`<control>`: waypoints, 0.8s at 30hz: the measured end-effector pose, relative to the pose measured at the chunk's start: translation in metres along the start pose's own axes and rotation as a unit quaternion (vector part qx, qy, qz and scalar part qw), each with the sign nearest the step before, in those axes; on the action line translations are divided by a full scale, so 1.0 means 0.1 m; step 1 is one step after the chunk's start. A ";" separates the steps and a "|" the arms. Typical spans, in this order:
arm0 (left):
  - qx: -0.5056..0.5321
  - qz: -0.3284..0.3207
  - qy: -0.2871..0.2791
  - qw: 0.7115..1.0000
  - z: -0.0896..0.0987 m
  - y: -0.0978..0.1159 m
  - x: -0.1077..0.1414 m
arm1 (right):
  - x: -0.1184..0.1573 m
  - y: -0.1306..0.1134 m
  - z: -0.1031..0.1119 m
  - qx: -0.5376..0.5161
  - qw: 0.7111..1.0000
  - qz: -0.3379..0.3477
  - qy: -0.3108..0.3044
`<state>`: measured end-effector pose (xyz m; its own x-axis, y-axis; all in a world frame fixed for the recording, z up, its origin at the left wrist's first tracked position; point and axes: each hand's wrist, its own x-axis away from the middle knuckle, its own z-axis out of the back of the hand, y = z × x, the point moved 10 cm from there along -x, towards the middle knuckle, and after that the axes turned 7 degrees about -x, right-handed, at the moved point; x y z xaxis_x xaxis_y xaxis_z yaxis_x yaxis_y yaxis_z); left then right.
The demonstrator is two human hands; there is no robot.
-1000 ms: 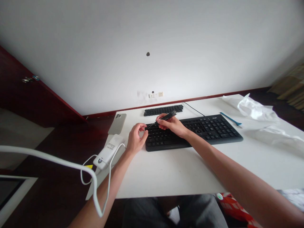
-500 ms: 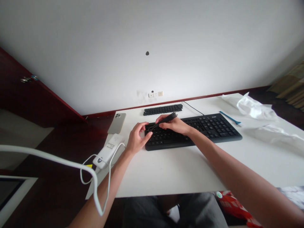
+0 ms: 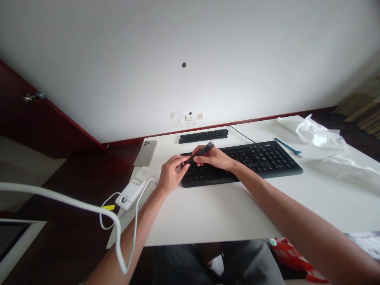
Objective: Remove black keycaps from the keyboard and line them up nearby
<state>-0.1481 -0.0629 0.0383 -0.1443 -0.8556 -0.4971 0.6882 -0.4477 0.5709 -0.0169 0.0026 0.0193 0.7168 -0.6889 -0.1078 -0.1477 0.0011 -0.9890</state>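
Note:
A black keyboard (image 3: 279, 160) lies on the white table, and both hands are over its left end. In my right hand (image 3: 212, 158) is a dark-handled keycap puller (image 3: 205, 149), tilted with its tip toward the left hand. My left hand (image 3: 172, 172) meets that tip, thumb and fingertips pinched together around something small and dark. Fingers hide most of it, so its kind cannot be made out. Behind the keyboard, black keycaps (image 3: 203, 136) stand in neat rows.
A phone (image 3: 145, 153) and a white power bank (image 3: 135, 188) with a looping white cable (image 3: 117, 221) lie along the left edge. Right of the keyboard are a blue pry tool (image 3: 287, 147) and crumpled white plastic wrapping (image 3: 317, 132). A thin black cord (image 3: 242, 134) runs behind.
The puller has come down and left in my right hand; its wire loops, visible before, are now hidden at the left fingers. My left thumb and fingers have closed from apart into a pinch.

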 end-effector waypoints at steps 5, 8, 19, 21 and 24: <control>-0.007 0.042 0.006 0.999 0.02 -0.09 0.01 | 0.02 -0.09 0.12 0.012 0.998 0.028 0.061; 0.000 0.079 0.015 0.997 0.03 -0.19 0.03 | 0.03 -0.08 0.27 -0.007 0.993 0.030 0.117; 0.035 0.040 -0.121 0.991 -0.17 -0.06 0.01 | 0.05 0.02 0.49 -0.114 0.976 0.012 0.183; 0.027 0.035 -0.128 0.991 -0.17 -0.05 0.01 | 0.04 0.01 0.48 -0.117 0.977 0.020 0.178; 0.008 0.020 -0.124 0.992 -0.16 -0.01 0.01 | 0.03 -0.05 0.47 -0.056 0.982 0.039 0.174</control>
<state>-0.1376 -0.0588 0.0265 -0.2895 -0.9095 -0.2985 0.6855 -0.4146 0.5985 0.0180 0.0346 0.0193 0.4272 -0.8959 -0.1216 -0.2807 -0.0036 -0.9598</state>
